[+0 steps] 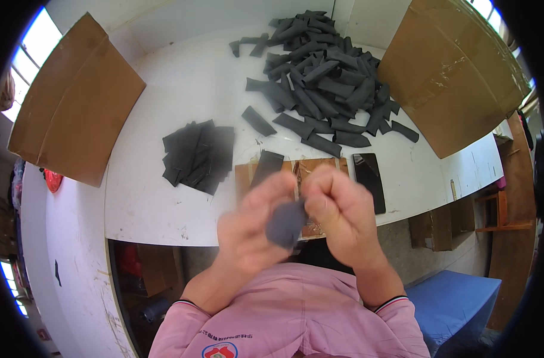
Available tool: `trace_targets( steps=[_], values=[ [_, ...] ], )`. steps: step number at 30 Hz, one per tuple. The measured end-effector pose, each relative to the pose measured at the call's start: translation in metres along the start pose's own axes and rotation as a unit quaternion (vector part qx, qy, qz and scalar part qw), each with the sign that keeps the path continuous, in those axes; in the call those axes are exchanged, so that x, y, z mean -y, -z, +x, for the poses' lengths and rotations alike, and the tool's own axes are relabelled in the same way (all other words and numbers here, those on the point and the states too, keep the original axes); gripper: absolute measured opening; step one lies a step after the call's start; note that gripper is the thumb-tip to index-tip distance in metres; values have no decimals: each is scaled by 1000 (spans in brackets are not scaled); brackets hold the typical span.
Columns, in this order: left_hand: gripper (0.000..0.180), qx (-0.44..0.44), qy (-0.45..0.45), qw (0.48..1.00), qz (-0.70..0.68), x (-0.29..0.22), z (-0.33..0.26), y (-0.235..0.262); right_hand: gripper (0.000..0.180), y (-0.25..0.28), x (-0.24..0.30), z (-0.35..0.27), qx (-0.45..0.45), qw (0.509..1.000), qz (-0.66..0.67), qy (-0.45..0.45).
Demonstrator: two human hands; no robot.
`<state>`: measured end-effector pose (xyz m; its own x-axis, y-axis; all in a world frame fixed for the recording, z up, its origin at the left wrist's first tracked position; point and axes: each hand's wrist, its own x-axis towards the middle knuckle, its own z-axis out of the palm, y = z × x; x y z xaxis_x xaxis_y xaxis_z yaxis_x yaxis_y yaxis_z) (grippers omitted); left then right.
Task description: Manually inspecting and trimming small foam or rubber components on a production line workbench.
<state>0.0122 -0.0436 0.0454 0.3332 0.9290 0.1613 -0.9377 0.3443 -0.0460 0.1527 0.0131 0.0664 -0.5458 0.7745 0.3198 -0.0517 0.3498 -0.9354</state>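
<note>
My left hand (248,227) and my right hand (343,218) are raised close together above the table's front edge. Between them is a dark grey fabric piece (285,225), slightly blurred. It rests against the fingers of my left hand, which curl around it. At its upper right edge, my right hand pinches it between thumb and curled fingers. Under the hands lies a brown board (337,163), mostly covered by them. A flat dark grey piece (270,162) lies on the board's left part, its lower end hidden behind my left hand.
A large heap of dark grey rolled tubes (328,77) fills the table's back. Left of centre sits a stack of flat dark pieces (194,156). A black phone-like slab (369,182) lies right of the board. Cardboard panels (75,101) (453,71) flank both sides. A blue stool (453,304) stands lower right.
</note>
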Motion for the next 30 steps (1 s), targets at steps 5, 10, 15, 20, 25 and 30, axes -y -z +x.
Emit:
trace_targets(
  steps=[5, 10, 15, 20, 25, 30],
  values=[
    [28, -131, -36, 991, -18, -25, 35, 14, 21, 13, -37, 32, 28, 975, 136, -172],
    [25, -208, -88, 974, 17, -24, 32, 60, 21, 9, -76, 20, 52, 931, 289, -216],
    [21, -173, -42, 954, -241, -43, 49, 32, 22, 8, -58, 48, 49, 961, 180, -206],
    [22, -222, -81, 946, -224, -39, 41, 54, 25, 3, -83, 34, 50, 926, 270, -258],
    [25, -204, -109, 973, 17, -22, 21, 51, 20, 1, -84, 24, 37, 950, 241, -194],
    [30, -165, -206, 810, 524, 21, 26, 19, 17, 22, -79, 30, 104, 980, 145, -91]
  ],
)
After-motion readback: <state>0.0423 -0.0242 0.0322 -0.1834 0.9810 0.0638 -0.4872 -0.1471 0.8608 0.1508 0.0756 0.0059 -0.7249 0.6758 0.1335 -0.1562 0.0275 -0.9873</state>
